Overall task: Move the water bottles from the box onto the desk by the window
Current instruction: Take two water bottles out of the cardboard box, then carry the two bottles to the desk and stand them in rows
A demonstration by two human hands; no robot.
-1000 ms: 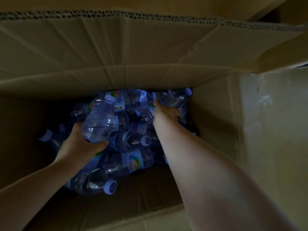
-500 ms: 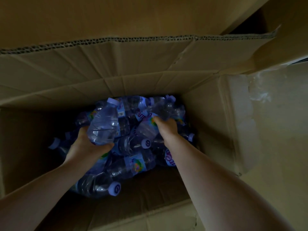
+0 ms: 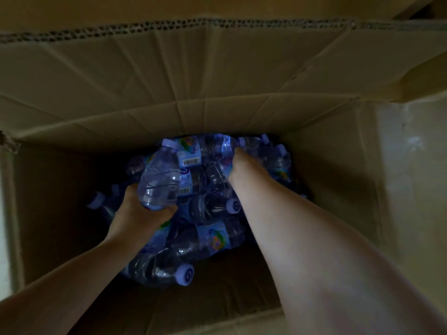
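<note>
View down into a deep cardboard box (image 3: 338, 189); a heap of water bottles (image 3: 212, 213) lies at its bottom. The left hand (image 3: 137, 211) grips one bottle (image 3: 160, 180) by its base, lifted above the heap; the right hand (image 3: 235, 165) reaches into the heap's far side, its fingers hidden, so its hold cannot be told. The step looks like picking up; next, the right hand needs a sure hold before both lift clear of the box walls.

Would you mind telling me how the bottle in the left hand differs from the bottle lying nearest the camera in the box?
The held bottle is lifted above the pile, gripped at its base by the left hand; the nearest bottle lies on its side, untouched. The held bottle's cap points away from the camera; the nearest bottle's cap faces the camera. Both are clear plastic with pale caps, inside the cardboard box.
</note>
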